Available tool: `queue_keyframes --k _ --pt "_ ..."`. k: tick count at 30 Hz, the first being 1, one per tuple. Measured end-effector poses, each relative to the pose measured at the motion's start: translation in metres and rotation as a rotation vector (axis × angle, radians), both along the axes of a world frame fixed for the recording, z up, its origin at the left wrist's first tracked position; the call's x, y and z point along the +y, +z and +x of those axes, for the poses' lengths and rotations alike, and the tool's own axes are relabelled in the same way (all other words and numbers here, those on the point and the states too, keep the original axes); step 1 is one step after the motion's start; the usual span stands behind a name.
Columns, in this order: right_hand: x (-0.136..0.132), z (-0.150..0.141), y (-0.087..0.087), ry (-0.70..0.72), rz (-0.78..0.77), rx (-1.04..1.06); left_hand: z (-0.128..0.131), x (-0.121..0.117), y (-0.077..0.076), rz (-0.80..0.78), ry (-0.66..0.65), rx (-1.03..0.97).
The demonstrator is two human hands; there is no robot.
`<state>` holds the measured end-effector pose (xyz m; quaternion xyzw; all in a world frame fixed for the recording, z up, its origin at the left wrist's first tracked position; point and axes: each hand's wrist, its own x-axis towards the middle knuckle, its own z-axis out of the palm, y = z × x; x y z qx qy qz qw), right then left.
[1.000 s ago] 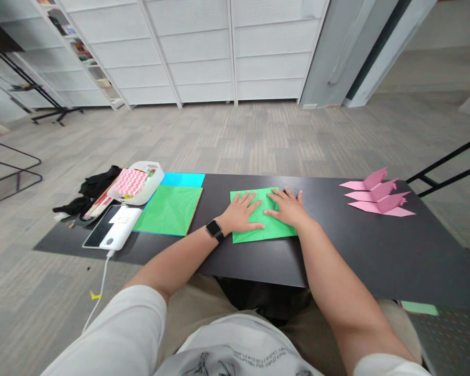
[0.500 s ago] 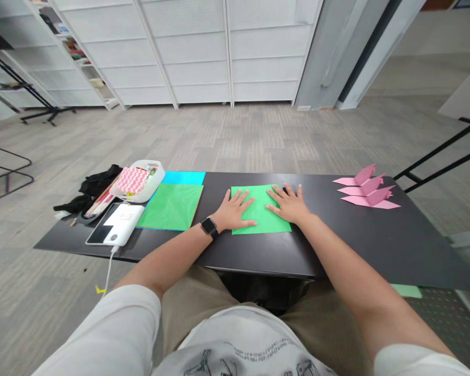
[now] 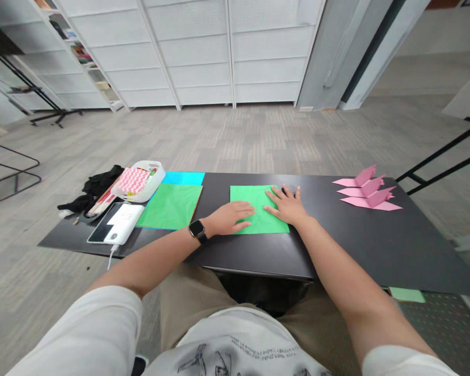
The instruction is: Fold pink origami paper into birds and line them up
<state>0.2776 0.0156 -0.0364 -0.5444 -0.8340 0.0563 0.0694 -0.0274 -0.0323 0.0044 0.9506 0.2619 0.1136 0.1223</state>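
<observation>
A square sheet of green paper lies flat on the black table in front of me. My left hand rests over its left side, fingers stretched out and lying together, pointing right. On the sheet's right edge lies my right hand, flat with its fingers spread. A small black thing shows between the fingers of that hand; I cannot make out what it is. Left of the sheet is a stack of green paper, with blue paper showing beyond it.
Several folded pink paper birds stand at the table's right. On the left are a white basket with a pink patterned item, a white device with a cable, and a black cloth. The black table's front edge is near my lap.
My left hand has shifted slightly down and left; its fingers, spread before, now lie closer together. My right hand stays spread on the sheet.
</observation>
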Motion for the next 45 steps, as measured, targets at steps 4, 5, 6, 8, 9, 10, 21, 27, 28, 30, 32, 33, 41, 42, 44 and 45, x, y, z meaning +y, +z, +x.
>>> queue_keyframes --k 4,5,6,8,9,10,21,27,28,30,32,33,41,42,44,45 --pt "-0.001 0.0 0.002 -0.002 -0.002 -0.012 -0.002 0.004 0.001 -0.023 -0.06 0.016" --pt "-0.001 0.0 0.002 -0.002 -0.006 -0.015 -0.005 0.005 0.004 -0.031 -0.04 0.019" --pt "-0.001 0.0 0.003 -0.001 -0.01 -0.017 -0.008 0.007 0.008 -0.027 0.0 0.023" --pt "0.0 0.0 0.002 0.002 -0.017 -0.016 -0.012 0.01 0.016 0.011 0.103 0.016" --pt "0.001 0.0 0.002 0.002 -0.018 -0.015 -0.012 0.011 0.018 0.037 0.138 -0.006" --pt "0.001 0.0 0.002 0.001 -0.018 -0.015 -0.01 0.012 0.02 0.059 0.147 -0.031" --pt "0.0 -0.001 0.007 0.005 -0.054 -0.03 -0.044 0.056 -0.01 0.135 0.599 0.167" --pt "-0.001 -0.002 0.006 -0.015 -0.051 -0.059 0.0 0.057 -0.011 0.148 0.181 0.089" --pt "-0.002 -0.002 0.007 -0.017 -0.048 -0.067 0.009 0.056 -0.015 0.117 0.107 0.115" --pt "-0.003 -0.003 0.009 -0.019 -0.046 -0.08 0.014 0.057 -0.022 0.063 0.124 0.179" --pt "-0.004 -0.004 0.011 -0.021 -0.049 -0.085 0.004 0.062 -0.025 0.048 0.273 0.236" --pt "-0.004 -0.004 0.011 -0.021 -0.051 -0.085 -0.005 0.065 -0.025 0.06 0.421 0.244" --pt "-0.001 -0.002 0.009 -0.016 -0.055 -0.066 -0.012 0.064 -0.017 0.159 0.414 0.039" --pt "-0.001 -0.002 0.008 -0.015 -0.053 -0.06 -0.003 0.061 -0.019 0.142 0.282 0.034" --pt "-0.002 -0.002 0.008 -0.012 -0.044 -0.044 0.012 0.058 -0.024 0.085 0.143 0.06" --pt "-0.002 -0.003 0.008 -0.013 -0.039 -0.036 0.017 0.057 -0.027 0.059 0.149 0.076"
